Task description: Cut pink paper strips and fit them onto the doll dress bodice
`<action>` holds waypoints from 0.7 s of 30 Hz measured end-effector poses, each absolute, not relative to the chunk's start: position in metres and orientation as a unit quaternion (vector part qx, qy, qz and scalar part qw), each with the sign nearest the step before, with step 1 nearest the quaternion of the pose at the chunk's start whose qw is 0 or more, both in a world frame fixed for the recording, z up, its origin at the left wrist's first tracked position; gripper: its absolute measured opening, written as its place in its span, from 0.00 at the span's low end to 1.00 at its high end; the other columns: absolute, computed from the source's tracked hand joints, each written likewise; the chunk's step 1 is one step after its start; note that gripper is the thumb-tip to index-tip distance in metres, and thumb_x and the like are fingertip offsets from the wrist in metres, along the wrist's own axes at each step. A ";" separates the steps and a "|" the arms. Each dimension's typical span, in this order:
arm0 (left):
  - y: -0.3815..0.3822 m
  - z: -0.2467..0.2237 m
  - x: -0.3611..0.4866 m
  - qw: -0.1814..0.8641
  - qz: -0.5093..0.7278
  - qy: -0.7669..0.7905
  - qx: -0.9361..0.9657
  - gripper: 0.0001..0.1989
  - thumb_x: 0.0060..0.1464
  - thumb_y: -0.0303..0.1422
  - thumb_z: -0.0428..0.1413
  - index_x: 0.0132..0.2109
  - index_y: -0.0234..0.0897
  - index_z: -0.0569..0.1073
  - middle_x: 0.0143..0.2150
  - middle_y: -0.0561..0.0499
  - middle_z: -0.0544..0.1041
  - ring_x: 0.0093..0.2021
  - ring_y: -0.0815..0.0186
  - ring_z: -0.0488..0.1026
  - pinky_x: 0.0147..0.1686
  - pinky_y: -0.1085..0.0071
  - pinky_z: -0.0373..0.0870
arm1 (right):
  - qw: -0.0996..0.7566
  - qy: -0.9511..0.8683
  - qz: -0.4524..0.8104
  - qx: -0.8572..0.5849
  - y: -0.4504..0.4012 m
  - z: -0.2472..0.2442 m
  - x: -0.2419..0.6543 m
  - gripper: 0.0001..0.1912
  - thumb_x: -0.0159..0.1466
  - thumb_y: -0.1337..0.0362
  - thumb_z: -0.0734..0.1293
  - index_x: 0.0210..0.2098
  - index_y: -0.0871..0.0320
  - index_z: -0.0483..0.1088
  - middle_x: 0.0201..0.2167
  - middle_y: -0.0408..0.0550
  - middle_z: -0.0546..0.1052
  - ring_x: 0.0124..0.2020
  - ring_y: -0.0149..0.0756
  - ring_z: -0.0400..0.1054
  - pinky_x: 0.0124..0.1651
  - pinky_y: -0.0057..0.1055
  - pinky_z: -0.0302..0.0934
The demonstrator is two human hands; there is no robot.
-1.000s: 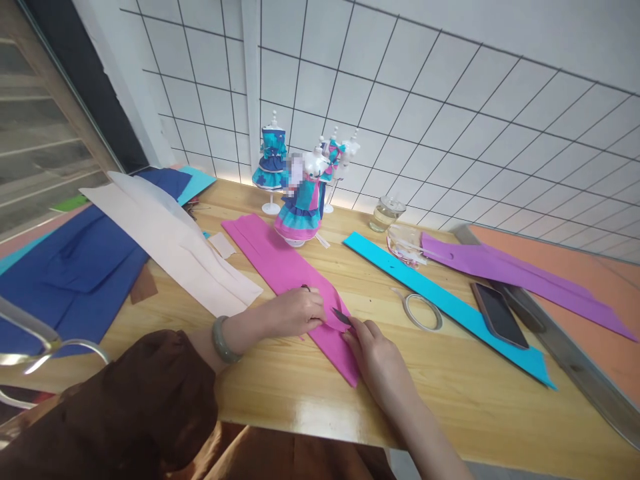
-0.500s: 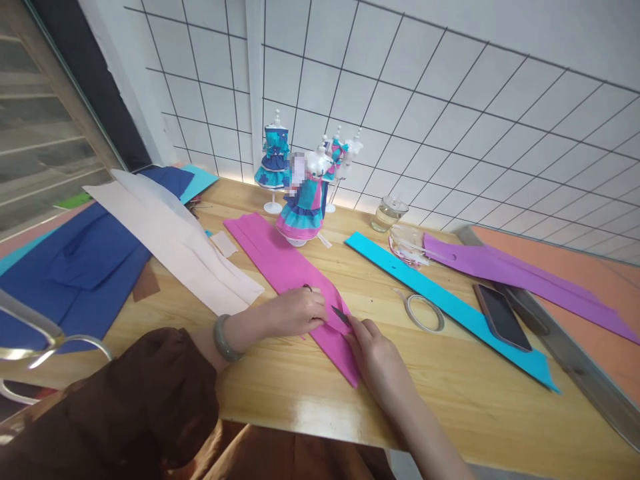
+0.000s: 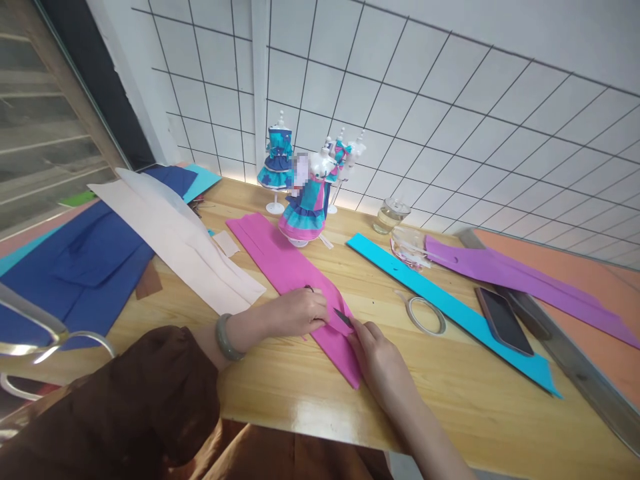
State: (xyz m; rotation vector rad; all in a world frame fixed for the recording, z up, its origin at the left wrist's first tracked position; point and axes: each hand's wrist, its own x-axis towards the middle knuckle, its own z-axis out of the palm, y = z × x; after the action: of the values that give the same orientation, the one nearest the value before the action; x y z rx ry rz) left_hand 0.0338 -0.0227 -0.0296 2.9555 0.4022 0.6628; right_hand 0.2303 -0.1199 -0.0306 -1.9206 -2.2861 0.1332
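Observation:
A long strip of pink fabric (image 3: 280, 257) lies slantwise on the wooden table. With fingers pinched together, my left hand (image 3: 303, 310) holds the strip's edge near its middle; a grey-green bangle circles that wrist. My right hand (image 3: 375, 353) is closed around a tool with a dark pointed blade (image 3: 342, 316), whose handle is hidden in the palm. The blade points up and left, over the pink fabric and close to my left fingertips. A fold of the fabric stands up slightly beside the blade.
Small dress forms in ruffled dresses (image 3: 305, 217) stand behind the pink strip. To the right lie a roll of tape (image 3: 413, 322), a turquoise strip (image 3: 445, 307), a phone (image 3: 503, 321) and a glass (image 3: 390, 217). Pale fabric (image 3: 170, 233), navy fabric (image 3: 95, 287) and large scissors (image 3: 63, 337) are left.
The whole view has shifted slightly. My hands keep the same hold, and the blade stays at almost the same place over the pink fabric.

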 end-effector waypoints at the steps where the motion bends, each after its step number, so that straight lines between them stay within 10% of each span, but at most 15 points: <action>1: -0.023 -0.030 0.034 0.039 0.215 0.129 0.967 0.11 0.57 0.26 0.47 0.31 0.35 0.72 0.29 0.51 0.72 0.32 0.68 0.67 0.37 0.69 0.60 | 0.078 -0.761 0.049 -0.642 -0.119 -0.030 0.230 0.20 0.68 0.62 0.51 0.54 0.62 0.63 0.36 0.52 0.71 0.30 0.38 0.71 0.29 0.31 0.62; 21: -0.024 -0.027 0.033 0.040 0.214 0.127 0.968 0.10 0.56 0.25 0.48 0.31 0.35 0.72 0.30 0.50 0.73 0.33 0.68 0.69 0.36 0.70 0.61 | -0.001 -0.762 0.036 -0.647 -0.108 -0.024 0.219 0.21 0.64 0.73 0.54 0.56 0.63 0.61 0.35 0.52 0.71 0.30 0.35 0.70 0.30 0.27 0.59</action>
State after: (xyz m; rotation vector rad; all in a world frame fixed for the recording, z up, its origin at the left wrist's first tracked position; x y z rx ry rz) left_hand 0.0331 -0.0236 -0.0274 2.9649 0.3890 0.6551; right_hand 0.2191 -0.1077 -0.0242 -2.0322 -2.3951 0.1134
